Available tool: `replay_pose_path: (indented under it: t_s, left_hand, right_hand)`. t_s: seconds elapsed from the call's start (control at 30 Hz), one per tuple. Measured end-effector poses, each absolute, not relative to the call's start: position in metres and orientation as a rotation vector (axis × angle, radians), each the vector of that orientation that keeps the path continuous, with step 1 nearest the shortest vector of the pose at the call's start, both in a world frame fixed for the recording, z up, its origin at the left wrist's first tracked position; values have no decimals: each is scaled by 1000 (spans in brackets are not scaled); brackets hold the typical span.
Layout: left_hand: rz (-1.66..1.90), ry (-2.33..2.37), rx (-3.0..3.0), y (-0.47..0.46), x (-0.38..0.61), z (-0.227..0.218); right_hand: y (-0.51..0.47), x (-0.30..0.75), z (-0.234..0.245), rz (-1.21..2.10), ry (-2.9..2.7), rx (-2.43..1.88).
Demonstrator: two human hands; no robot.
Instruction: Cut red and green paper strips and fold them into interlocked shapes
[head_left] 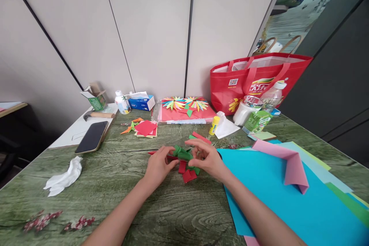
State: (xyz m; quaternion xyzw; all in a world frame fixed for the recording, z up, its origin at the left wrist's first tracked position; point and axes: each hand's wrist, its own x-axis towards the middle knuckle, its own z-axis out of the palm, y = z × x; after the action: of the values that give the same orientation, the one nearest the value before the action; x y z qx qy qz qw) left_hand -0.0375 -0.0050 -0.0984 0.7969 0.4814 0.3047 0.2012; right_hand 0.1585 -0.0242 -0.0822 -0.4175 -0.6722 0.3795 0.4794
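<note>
On the wood-grain bench (112,173), the left hand (158,166) and right hand (210,158) grip green folded paper (182,153) from opposite sides beside red paper pieces (189,176), apparently for steadiness; a yellow glue stick (213,125) stands beyond, presumably for easy reach.

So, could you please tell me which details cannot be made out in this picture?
All in the head view:
Green folded paper: fingers of the left hand and right hand cover parts; their exact grip is unclear.
Dark object: mostly hidden by the right hand.
Red bag: its front hides the lower inside.
Lower pink sheet: cut off by the bottom edge.
White label: print too small.
</note>
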Motion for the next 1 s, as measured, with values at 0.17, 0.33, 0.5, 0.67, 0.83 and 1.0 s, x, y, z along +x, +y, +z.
replay_pose_path:
  t_s: [0.17, 0.33, 0.5, 0.67, 0.83, 1.0]
  left_hand:
    - [795, 1388, 2232, -4, -38, -101]
    - [983, 1354, 2116, -3, -37, -102]
    - [1445, 1277, 1596, -6, -34, -86]
    - [1317, 915, 1172, -8, -31, -74]
    - [1042, 739, 1018, -14, -27, -76]
    - [962, 772, 1021, -20, -22, -77]
  right_hand:
    - [-27, 164, -89, 797, -2102, -1147]
    - [-26, 154, -105, 758, -2069, -1144]
    - [-27, 146, -102, 794, -1754, -955]
    - [-32, 141, -93, 683, -1675, -902]
    - [-36, 133, -96, 752, -1619, -903]
    - [-33, 135, -95, 570, -1643, -953]
